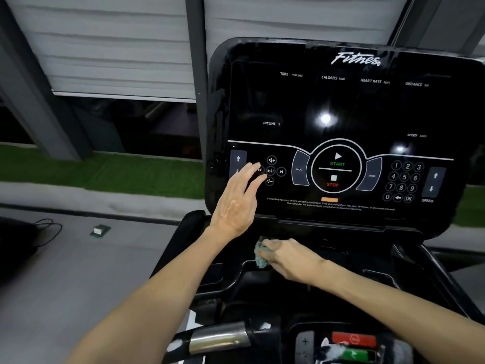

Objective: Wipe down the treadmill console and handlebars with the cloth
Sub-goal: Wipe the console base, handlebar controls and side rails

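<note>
The left hand [236, 203] is raised with its fingers straight and spread, lying over the lower left corner of the black treadmill console [341, 109], by the media buttons; whether the fingertips touch the panel cannot be told. The right hand [286, 258] has its fingers curled round a bunched pale green cloth [261, 254], which sits on the dark ledge [341, 235] just under the console, near its left end. Lower down, a handlebar [220, 337] with a shiny metal sleeve runs in from the left, and beside it are a red button [354, 339] and a green button [358, 355]. On the grey floor [78, 271] to the left lie a small box [99, 230] and a black cable [49, 229]
</note>
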The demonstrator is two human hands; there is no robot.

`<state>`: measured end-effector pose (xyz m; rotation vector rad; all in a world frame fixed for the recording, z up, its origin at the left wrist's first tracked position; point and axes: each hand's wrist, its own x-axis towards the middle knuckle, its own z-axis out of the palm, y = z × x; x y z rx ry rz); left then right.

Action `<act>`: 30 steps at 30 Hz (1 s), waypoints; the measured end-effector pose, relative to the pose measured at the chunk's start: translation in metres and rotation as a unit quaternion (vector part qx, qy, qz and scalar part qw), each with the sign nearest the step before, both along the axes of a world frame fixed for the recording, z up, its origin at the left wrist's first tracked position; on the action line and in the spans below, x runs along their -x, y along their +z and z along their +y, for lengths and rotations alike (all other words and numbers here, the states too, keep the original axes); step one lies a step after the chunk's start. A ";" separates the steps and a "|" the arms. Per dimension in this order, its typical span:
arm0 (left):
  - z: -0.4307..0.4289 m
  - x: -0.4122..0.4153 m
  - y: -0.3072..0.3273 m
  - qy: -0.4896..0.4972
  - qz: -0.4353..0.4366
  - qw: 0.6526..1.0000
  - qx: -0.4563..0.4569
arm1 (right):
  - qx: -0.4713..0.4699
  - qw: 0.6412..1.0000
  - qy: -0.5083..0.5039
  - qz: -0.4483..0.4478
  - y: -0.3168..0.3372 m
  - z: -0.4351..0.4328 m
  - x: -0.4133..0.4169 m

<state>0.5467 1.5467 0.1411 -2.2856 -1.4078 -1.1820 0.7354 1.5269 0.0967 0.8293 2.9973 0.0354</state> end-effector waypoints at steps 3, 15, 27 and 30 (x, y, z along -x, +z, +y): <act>-0.001 -0.001 0.001 0.006 0.007 1.000 0.002 | 0.003 1.000 0.021 -0.007 0.000 0.001 0.012; 0.003 0.001 -0.003 0.006 0.014 1.000 -0.001 | 0.065 0.997 0.003 0.043 -0.010 0.008 0.019; 0.001 -0.001 -0.003 0.028 0.041 0.999 0.008 | 0.086 0.991 -0.093 0.049 -0.009 -0.002 -0.003; 0.000 -0.001 -0.004 0.037 0.050 0.998 0.002 | 0.104 0.985 -0.130 0.041 -0.001 -0.008 0.000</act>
